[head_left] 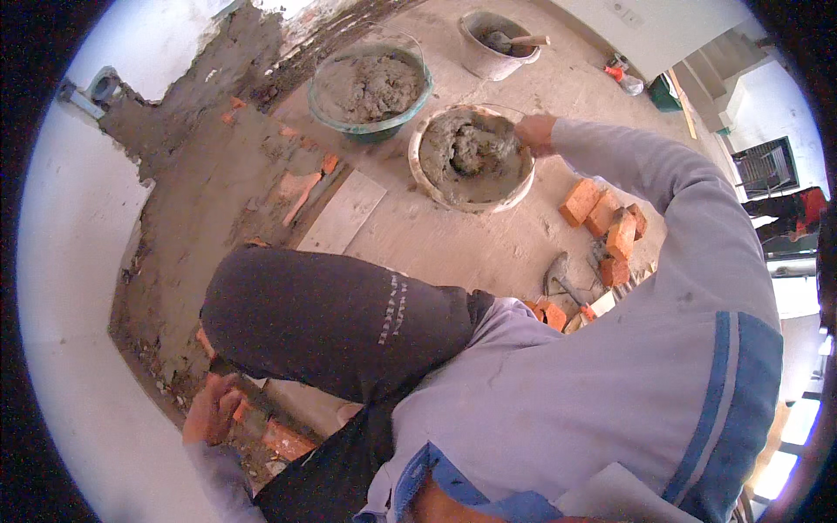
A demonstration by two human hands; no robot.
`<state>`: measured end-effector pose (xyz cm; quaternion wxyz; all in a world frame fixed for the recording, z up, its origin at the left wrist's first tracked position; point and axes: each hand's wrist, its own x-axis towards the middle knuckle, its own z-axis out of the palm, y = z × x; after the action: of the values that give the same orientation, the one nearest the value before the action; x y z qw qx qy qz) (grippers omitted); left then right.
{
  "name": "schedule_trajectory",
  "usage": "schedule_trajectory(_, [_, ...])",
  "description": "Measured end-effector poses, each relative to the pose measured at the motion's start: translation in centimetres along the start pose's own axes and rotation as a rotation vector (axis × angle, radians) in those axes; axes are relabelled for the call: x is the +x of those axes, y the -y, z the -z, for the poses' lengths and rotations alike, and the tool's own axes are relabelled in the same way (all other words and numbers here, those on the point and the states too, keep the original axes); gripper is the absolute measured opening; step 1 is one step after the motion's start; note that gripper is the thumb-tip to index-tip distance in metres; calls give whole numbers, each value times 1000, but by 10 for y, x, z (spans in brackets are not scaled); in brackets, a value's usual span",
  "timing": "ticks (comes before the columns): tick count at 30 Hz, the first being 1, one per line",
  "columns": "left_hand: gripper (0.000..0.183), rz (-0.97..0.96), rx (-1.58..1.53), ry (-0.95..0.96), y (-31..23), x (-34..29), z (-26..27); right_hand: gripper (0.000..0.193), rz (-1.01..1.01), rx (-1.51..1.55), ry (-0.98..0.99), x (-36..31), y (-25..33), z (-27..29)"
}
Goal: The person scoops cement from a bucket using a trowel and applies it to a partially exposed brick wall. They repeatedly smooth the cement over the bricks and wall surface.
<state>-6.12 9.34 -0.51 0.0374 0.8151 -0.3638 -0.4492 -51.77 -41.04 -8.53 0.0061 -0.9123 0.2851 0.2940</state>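
My right hand (pixel 534 135) is at the right rim of a round bucket (pixel 427 179) of wet grey mortar (pixel 471 155), its fingers closed on the edge beside the thin wire handle. A hollow is scooped into the middle of this mortar. At the lower left, my left hand (pixel 212 408) is low beside the dug strip along the wall, fingers curled. Whatever it may hold is hidden. Near its fingers lie broken orange brick pieces (pixel 286 440). My bent knee in dark trousers (pixel 323 318) is between the two hands.
A green tub (pixel 370 129) of mortar stands beyond the bucket, and a pale bucket (pixel 475 61) with a wooden-handled tool is farther back. Orange bricks (pixel 602 209) and a hammer (pixel 567 281) lie at right. A rough mortar-covered strip (pixel 209 192) runs along the white wall (pixel 78 261).
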Motion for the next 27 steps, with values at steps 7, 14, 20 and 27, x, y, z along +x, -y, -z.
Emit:
schedule_trajectory(7, [38,-149,0,-112,5,-29,3,8,-295,655,310,-31,43,19])
schedule_trajectory(14, [40,-77,-195,-99,27,-22,-7,15,-324,930,269,-22,51,-35])
schedule_trajectory(20, [40,-133,-232,-69,62,5,1,15,-350,1404,124,-44,78,-39])
schedule_trajectory(27, [37,-118,-166,-54,47,1,8,13,-334,1553,-100,-69,90,-78])
